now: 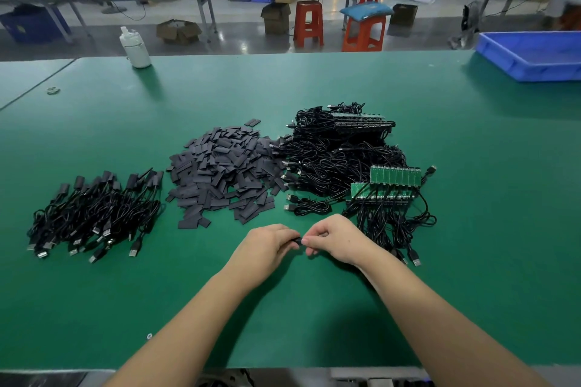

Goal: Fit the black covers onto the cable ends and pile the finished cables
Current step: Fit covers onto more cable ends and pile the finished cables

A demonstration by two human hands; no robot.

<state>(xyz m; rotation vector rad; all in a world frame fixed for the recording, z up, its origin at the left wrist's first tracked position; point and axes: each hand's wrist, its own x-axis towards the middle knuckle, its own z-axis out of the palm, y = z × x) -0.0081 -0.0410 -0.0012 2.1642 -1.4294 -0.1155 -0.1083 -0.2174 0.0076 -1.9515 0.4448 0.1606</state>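
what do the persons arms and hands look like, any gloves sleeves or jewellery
Both arms are bare up to the bottom edge of the frame: no sleeves show. The left hand and right hand wear no gloves, and no watch, wrist strap, ring or bracelet can be seen on the sides facing the camera. No markings or tape show either.
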